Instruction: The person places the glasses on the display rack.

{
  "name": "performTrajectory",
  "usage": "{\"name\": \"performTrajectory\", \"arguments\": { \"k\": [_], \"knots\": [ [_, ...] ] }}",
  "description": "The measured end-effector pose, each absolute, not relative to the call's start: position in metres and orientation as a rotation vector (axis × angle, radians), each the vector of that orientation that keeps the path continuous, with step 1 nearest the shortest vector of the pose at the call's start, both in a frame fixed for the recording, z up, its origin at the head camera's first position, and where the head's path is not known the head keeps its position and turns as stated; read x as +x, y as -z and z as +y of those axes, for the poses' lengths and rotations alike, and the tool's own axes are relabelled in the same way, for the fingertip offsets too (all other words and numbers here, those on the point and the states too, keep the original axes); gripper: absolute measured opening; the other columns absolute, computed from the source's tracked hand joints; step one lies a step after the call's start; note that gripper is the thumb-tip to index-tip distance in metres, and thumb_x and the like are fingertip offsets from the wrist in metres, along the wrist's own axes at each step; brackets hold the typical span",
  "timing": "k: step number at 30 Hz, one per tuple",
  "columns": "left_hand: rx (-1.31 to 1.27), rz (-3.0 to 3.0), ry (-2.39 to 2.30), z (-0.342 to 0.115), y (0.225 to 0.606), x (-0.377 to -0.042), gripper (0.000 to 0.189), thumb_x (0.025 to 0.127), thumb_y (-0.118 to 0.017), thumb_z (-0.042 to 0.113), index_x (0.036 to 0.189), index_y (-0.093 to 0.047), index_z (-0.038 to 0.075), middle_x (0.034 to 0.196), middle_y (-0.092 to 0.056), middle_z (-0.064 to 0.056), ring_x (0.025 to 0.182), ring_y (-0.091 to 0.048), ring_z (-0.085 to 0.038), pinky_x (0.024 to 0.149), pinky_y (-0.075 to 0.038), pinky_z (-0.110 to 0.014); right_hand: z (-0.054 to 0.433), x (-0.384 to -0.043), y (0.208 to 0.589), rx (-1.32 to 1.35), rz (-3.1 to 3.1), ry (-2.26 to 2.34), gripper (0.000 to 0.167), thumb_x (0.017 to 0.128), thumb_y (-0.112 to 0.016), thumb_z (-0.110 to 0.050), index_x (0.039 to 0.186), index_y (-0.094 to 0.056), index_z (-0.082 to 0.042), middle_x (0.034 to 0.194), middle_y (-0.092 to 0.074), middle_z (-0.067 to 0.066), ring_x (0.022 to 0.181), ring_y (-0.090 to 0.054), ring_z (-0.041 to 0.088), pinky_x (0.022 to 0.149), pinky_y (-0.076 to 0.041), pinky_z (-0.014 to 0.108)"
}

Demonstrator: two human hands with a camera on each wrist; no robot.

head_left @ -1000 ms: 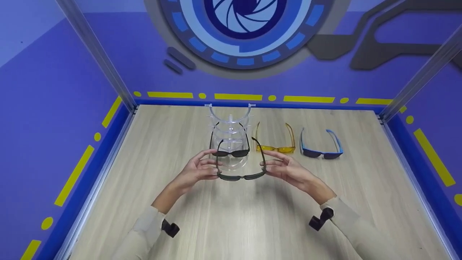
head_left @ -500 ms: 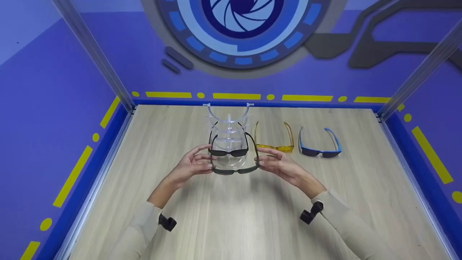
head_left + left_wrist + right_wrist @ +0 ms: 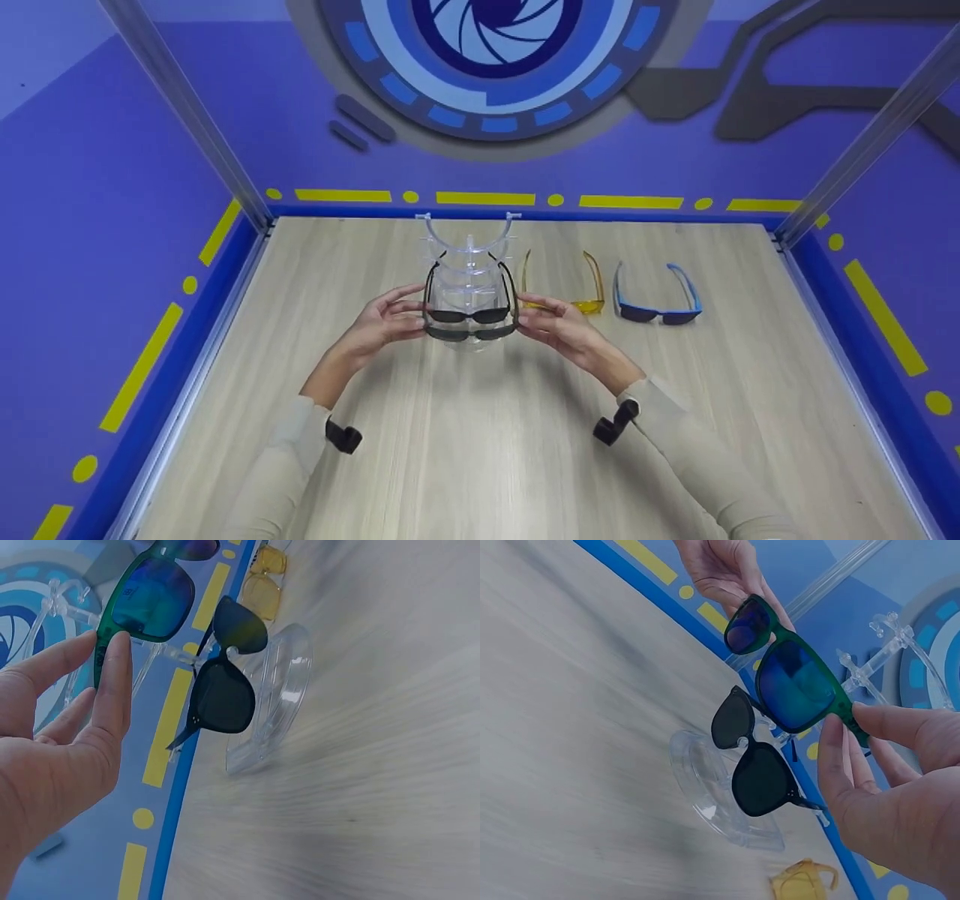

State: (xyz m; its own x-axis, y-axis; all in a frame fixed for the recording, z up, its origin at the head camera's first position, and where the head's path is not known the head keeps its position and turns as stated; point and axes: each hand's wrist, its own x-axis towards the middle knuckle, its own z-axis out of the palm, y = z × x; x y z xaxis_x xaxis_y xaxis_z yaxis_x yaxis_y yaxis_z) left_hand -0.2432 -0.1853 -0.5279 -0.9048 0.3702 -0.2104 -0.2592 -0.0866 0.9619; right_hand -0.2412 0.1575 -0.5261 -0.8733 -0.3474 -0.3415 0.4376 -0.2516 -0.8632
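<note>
With left hand [image 3: 375, 328] and right hand [image 3: 568, 330] I pinch green-framed sunglasses [image 3: 795, 686], mirror-blue only in wrist views; overhead, fingers [image 3: 550, 302] partly cover translucent yellow glasses [image 3: 591, 307].

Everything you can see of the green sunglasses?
The green sunglasses have a plastic-looking frame and shiny blue-green lenses. Side arms unfolded, pointing away from the person. The left hand pinches one end, the right hand the other, holding them up before the black sunglasses on the clear stand. Contact with the stand: can't tell.
</note>
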Motion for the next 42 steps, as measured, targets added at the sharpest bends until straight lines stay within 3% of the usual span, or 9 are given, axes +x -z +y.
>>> {"name": "performTrajectory", "arguments": {
  "k": [6,16,18,23,29,32,36,39,42],
  "knots": [
    [0.073,1.808,-2.052,-0.188,0.529,-0.258,0.066,0.094,-0.069,-0.002,0.154,-0.043,0.008,0.145,-0.056,-0.025,0.116,-0.069,-0.025,0.094,-0.061,-0.031,0.151,-0.254,0.522,0.081,1.526,2.176,0.058,0.096,-0.061,0.008,0.151,-0.043,0.003,0.125,-0.069,0.013,0.104,-0.071,0.015,0.101,-0.057,0.029],
    [0.022,1.800,-2.095,-0.185,0.529,-0.279,0.060,0.095,-0.068,0.000,0.151,-0.047,0.005,0.134,-0.065,-0.017,0.109,-0.070,-0.016,0.096,-0.060,-0.031,0.147,-0.271,0.520,0.070,1.537,2.224,0.053,0.097,-0.059,0.008,0.148,-0.044,0.006,0.123,-0.069,0.009,0.105,-0.069,0.012,0.113,-0.050,0.036],
    [0.014,1.807,-2.091,-0.184,0.530,-0.283,0.060,0.095,-0.068,0.000,0.151,-0.047,0.005,0.132,-0.065,-0.015,0.108,-0.070,-0.014,0.096,-0.060,-0.032,0.147,-0.274,0.522,0.061,1.531,2.238,0.054,0.098,-0.058,0.008,0.149,-0.043,0.007,0.119,-0.070,0.007,0.104,-0.069,0.010,0.109,-0.053,0.033],
    [0.003,1.835,-2.086,-0.180,0.530,-0.293,0.059,0.096,-0.067,-0.001,0.151,-0.048,0.006,0.142,-0.058,-0.025,0.105,-0.070,-0.013,0.095,-0.061,-0.031,0.146,-0.281,0.526,0.059,1.505,2.287,0.054,0.097,-0.056,0.011,0.149,-0.040,0.011,0.108,-0.074,0.002,0.098,-0.070,0.009,0.091,-0.058,0.022],
    [-0.021,1.860,-2.080,-0.178,0.531,-0.303,0.057,0.095,-0.067,-0.002,0.149,-0.049,0.005,0.142,-0.057,-0.025,0.103,-0.070,-0.012,0.094,-0.061,-0.032,0.141,-0.285,0.530,0.090,1.519,2.331,0.053,0.096,-0.055,0.014,0.148,-0.040,0.014,0.100,-0.074,0.000,0.093,-0.070,0.009,0.088,-0.059,0.021],
    [-0.035,1.869,-2.082,-0.177,0.533,-0.307,0.055,0.095,-0.066,-0.003,0.148,-0.051,0.003,0.138,-0.062,-0.022,0.102,-0.070,-0.012,0.094,-0.061,-0.032,0.139,-0.287,0.533,0.105,1.586,2.298,0.053,0.096,-0.056,0.012,0.147,-0.043,0.012,0.106,-0.073,0.002,0.096,-0.069,0.009,0.093,-0.059,0.023],
    [-0.048,1.887,-2.072,-0.177,0.535,-0.308,0.054,0.095,-0.066,-0.004,0.147,-0.052,0.004,0.138,-0.062,-0.021,0.105,-0.070,-0.015,0.093,-0.062,-0.032,0.138,-0.287,0.536,0.124,1.695,2.223,0.051,0.098,-0.057,0.008,0.147,-0.046,0.007,0.126,-0.068,0.015,0.100,-0.068,0.009,0.098,-0.058,0.026],
    [-0.049,1.901,-2.057,-0.177,0.536,-0.308,0.053,0.095,-0.066,-0.004,0.146,-0.053,0.005,0.141,-0.060,-0.023,0.108,-0.069,-0.017,0.094,-0.061,-0.032,0.137,-0.289,0.539,0.129,1.740,2.187,0.050,0.098,-0.057,0.007,0.148,-0.047,0.006,0.142,-0.058,0.025,0.099,-0.067,0.008,0.097,-0.057,0.025],
    [-0.050,1.909,-2.052,-0.177,0.536,-0.308,0.053,0.095,-0.066,-0.004,0.146,-0.053,0.006,0.142,-0.059,-0.023,0.109,-0.069,-0.017,0.094,-0.061,-0.032,0.135,-0.290,0.541,0.135,1.748,2.184,0.051,0.098,-0.057,0.008,0.148,-0.046,0.006,0.147,-0.052,0.029,0.097,-0.067,0.007,0.094,-0.058,0.023]
  ]
}}
